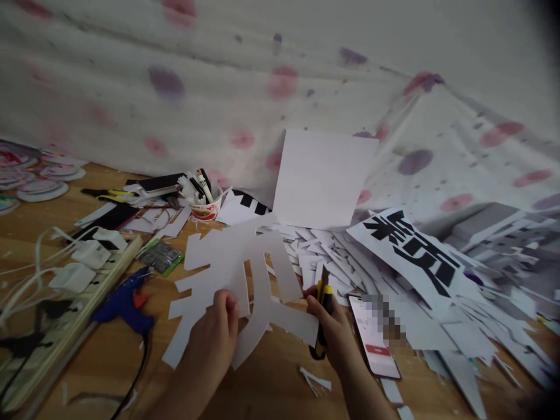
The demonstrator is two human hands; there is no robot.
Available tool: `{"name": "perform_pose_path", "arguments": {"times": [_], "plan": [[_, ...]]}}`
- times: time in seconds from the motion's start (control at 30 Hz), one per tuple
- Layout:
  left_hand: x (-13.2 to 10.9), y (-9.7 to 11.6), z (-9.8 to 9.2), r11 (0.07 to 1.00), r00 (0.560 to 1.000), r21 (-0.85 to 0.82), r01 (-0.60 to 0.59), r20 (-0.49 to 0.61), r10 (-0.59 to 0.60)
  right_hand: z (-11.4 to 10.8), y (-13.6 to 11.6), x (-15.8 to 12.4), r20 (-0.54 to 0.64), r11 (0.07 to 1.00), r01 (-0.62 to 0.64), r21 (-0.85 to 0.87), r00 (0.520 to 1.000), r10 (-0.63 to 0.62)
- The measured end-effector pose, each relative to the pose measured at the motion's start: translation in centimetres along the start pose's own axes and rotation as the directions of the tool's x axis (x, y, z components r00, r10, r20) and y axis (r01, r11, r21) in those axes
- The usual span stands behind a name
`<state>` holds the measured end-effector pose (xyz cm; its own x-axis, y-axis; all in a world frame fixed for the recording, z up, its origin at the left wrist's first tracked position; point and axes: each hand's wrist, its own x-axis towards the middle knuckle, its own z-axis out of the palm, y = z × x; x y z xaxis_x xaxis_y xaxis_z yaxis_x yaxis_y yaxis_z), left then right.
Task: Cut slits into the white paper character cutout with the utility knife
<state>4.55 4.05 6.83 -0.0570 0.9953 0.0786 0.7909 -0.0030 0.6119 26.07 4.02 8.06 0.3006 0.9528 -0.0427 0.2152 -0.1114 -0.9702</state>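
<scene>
A large white cut-out character (223,262), made of stiff board or foam sheet, is held up over the wooden table. My left hand (221,321) pinches its lower middle part, fingers closed. In my right hand (332,324) is a yellow and black utility knife (324,303), its blade end pointing up and away from me. That hand's fingers are wrapped round the knife, close to the cut-out's right edge; whether they also touch the board I cannot tell. Small white offcuts (315,382) lie on the table below the knife.
At left are a power strip (109,280) with white chargers and a blue glue gun (126,303). A cup of pens (205,201) stands behind. A white square board (324,178) leans on the patterned cloth. To the right lie a phone (371,335), a printed character sheet (406,251) and piled scraps.
</scene>
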Motion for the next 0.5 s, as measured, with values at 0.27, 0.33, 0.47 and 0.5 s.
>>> {"name": "perform_pose_path", "arguments": {"times": [0.27, 0.33, 0.47, 0.5], "plan": [[-1.7, -0.8, 1.8, 1.0, 0.994, 0.004, 0.007, 0.107, -0.008, -0.5, 0.6, 1.6, 0.164, 0.982, -0.173, 0.069, 0.973, 0.16], [-1.9, -0.7, 2.0, 0.999, 0.99, 0.012, 0.034, 0.133, -0.035, -0.4, 0.6, 2.0, 0.165, 0.992, -0.12, -0.026, 0.979, 0.123], [-2.4, 0.1, 2.4, 0.992, 0.979, -0.11, 0.055, 0.202, -0.031, -0.2, 0.8, 3.8, 0.236, 0.961, 0.023, -0.277, 0.971, 0.045], [-2.5, 0.2, 2.5, 0.985, 0.975, -0.159, 0.069, 0.22, -0.033, -0.2, 1.0, 4.4, 0.27, 0.941, 0.057, -0.334, 0.962, 0.037]]}}
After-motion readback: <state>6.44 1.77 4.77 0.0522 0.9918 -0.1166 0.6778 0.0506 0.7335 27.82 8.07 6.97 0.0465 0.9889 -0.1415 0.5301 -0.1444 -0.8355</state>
